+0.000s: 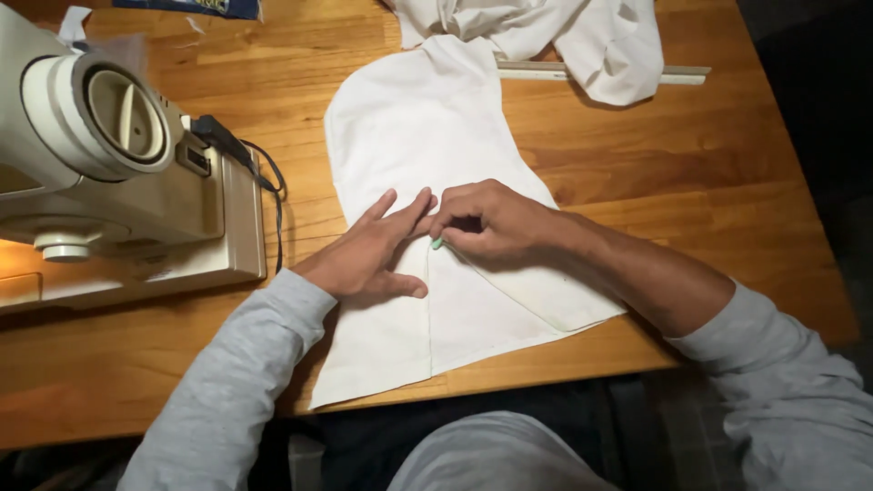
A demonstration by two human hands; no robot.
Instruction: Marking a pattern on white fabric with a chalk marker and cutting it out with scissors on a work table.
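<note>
Cloth (427, 136) lies mid-table (709, 191), both hands (368, 255) (491, 223) on it side by side; sewing machine (109, 173) at left, ruler (546, 71) behind, partly under cloth

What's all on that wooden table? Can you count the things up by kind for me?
Sewing machine: 1
White cloth: 1
Ruler, partly under the cloth: 1
Small green marker pinched in the right hand: 1
Blue packet at the far edge: 1
Total: 5, all on the wooden table. The left hand lies flat on the cloth.
</note>
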